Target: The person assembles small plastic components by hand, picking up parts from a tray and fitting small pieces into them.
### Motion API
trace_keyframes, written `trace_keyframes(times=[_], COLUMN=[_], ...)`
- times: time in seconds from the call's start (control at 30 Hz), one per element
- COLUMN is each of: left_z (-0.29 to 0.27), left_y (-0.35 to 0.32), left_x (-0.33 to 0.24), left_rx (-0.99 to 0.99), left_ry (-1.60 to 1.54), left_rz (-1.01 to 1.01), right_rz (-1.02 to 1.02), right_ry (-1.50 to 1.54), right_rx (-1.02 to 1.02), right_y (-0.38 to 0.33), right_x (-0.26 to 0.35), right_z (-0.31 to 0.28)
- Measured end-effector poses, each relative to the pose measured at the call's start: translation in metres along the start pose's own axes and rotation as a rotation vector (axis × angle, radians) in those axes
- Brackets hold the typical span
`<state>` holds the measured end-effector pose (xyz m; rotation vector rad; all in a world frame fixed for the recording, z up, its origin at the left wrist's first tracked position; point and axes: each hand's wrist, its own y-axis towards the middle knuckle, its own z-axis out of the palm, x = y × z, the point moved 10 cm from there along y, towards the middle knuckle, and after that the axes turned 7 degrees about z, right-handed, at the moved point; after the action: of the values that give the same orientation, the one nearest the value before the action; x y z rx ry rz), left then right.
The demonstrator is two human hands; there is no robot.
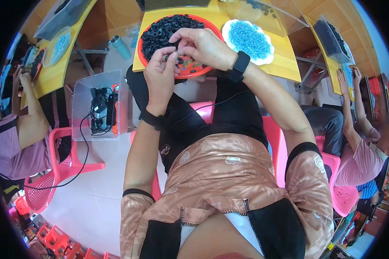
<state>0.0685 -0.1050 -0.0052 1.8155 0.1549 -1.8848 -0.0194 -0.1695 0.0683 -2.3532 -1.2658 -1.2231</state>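
My left hand (160, 80) and my right hand (202, 46) meet over the near part of a round red tray (212, 26). A heap of small black ring-like parts (160, 35) fills the tray's far left side. Thumb and fingers of my left hand are closed on a small black part (167, 58), partly covered by the fingertips. The fingers of my right hand are pinched together right beside it; what they hold is too small to name. Several loose black parts and little coloured bits (190, 66) lie on the tray's bottom under my hands.
Right of the tray, a white scalloped plate (269, 57) holds tiny blue pieces on the yellow table (285, 69). Left of my legs stands a clear plastic bin (80, 97) with cables and a power strip. A teal bottle (120, 47) is behind it. People work at tables on both sides.
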Motion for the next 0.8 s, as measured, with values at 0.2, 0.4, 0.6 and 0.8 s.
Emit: trace_keyframes(times=[0.2,0.4,0.6,0.8], left_z=[0.003,0.004,-0.002,0.000], left_y=[-0.002,-0.005,-0.006,-0.010], left_x=[-0.015,-0.005,-0.014,-0.040], left_rx=[-0.005,-0.024,-0.116,-0.104], left_ry=[0.138,-0.078,-0.094,0.322], left_rz=[0.077,-0.035,0.069,0.246], right_rz=[-0.204,-0.427,0.144,0.135], right_ry=[-0.121,-0.371,0.102,0.187], right_rx=[-0.126,-0.197,-0.007,0.095], right_y=[-0.018,-0.033,-0.024,-0.021], right_x=[0.022,0.048,-0.009,-0.011], right_z=[-0.002,0.001,0.003,0.019])
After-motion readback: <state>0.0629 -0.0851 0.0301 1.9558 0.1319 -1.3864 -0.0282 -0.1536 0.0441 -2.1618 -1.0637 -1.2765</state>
